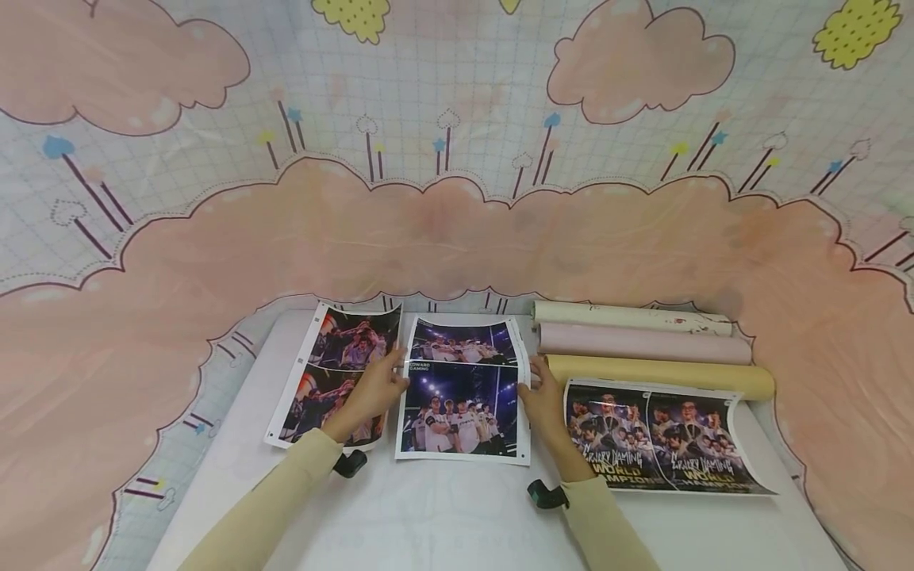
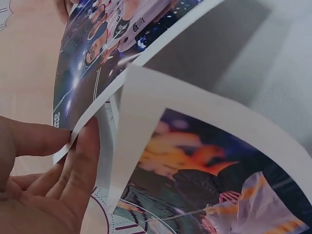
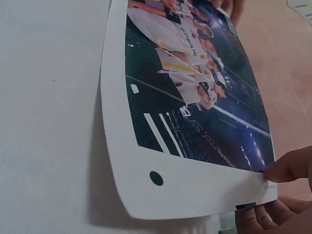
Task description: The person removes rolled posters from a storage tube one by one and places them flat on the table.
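Between both hands is a glossy printed photo sheet [image 1: 462,408] with two group pictures and a white border. My left hand [image 1: 377,390] pinches its left edge, thumb on top and fingers beneath, as the left wrist view shows at the photo sheet [image 2: 92,73]. On the opposite edge, my right hand [image 1: 544,400] pinches the border between thumb and fingers; in the right wrist view the sheet [image 3: 204,165] bows and its near edge is lifted off the table. Just left lies a second photo sheet [image 1: 336,349] with two orange-lit pictures, partly behind my left hand and forearm.
To the right, a dark poster sheet [image 1: 653,436] with two matching pictures lies with its edges curling. Behind it are a yellow roll [image 1: 664,376], a pale pink roll [image 1: 643,341] and a white patterned roll [image 1: 628,316]. A white table [image 1: 443,523] bears everything, against a cloud-print curtain [image 1: 443,238].
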`<state>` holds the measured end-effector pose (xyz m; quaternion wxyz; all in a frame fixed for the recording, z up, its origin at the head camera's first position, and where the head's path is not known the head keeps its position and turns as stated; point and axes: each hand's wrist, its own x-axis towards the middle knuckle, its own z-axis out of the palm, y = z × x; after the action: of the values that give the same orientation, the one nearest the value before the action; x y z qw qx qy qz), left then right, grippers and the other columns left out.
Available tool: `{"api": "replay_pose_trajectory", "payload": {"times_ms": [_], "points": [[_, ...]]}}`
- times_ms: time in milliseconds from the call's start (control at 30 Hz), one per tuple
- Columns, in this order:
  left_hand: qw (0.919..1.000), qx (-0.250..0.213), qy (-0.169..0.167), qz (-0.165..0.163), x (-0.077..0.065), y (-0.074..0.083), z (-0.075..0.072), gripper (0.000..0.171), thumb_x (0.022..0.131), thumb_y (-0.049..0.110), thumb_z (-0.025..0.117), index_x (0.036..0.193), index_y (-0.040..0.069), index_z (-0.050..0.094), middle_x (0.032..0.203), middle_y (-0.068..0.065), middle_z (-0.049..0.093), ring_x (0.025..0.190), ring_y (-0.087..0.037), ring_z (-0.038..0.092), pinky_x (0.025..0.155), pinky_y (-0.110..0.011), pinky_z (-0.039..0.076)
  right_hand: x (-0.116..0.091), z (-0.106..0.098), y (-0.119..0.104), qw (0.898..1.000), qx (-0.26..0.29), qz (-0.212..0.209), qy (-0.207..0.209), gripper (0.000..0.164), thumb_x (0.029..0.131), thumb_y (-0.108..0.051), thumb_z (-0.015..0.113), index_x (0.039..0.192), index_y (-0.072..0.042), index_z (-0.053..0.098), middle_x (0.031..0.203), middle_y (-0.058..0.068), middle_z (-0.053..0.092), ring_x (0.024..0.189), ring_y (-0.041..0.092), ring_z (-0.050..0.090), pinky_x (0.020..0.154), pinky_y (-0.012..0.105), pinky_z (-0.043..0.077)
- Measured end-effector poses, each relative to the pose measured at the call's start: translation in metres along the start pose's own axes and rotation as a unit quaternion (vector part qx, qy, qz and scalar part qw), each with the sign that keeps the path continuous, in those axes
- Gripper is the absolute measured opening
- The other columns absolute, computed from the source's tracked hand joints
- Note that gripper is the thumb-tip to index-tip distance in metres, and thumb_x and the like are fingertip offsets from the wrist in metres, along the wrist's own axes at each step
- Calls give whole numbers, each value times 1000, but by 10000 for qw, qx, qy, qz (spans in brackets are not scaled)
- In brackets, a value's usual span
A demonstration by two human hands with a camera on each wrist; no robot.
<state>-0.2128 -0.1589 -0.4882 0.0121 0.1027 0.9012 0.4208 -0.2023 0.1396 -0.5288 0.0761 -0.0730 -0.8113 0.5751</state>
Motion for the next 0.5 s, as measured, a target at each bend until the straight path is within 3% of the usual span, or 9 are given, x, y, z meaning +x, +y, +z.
{"api": "replay_pose_trajectory", "payload": {"times_ms": [167,333,433,500], "points": [[9995,309,110,21,3,-1,4,56,84,-2,67,137,-7,50,112,-24,67,80,-24,70,59,-29,54,2,3,6,9997,-228,91,-4,57,86,-2,64,140,-5,50,137,21,57,109,38,65,82,46,58],[9958,889,207,60,7,-1,9,50,85,0,67,132,-7,55,102,-20,70,67,-17,62,56,-28,51,5,5,9,9996,-228,97,-122,57,85,-1,62,140,-3,48,136,23,57,110,39,65,80,44,58],[9894,1407,291,193,8,0,12,45,86,4,67,130,-5,58,105,-19,71,77,-23,65,68,-38,56,6,7,9,9991,-383,77,-180,59,84,-1,61,142,-2,47,135,27,56,112,43,63,84,47,57],[9848,1677,355,266,7,2,14,43,86,6,67,127,-5,60,110,-21,70,93,-31,67,82,-46,56,7,8,9,9984,-517,85,-227,61,84,-1,62,143,-3,45,138,28,54,118,44,59,92,51,54]]}}
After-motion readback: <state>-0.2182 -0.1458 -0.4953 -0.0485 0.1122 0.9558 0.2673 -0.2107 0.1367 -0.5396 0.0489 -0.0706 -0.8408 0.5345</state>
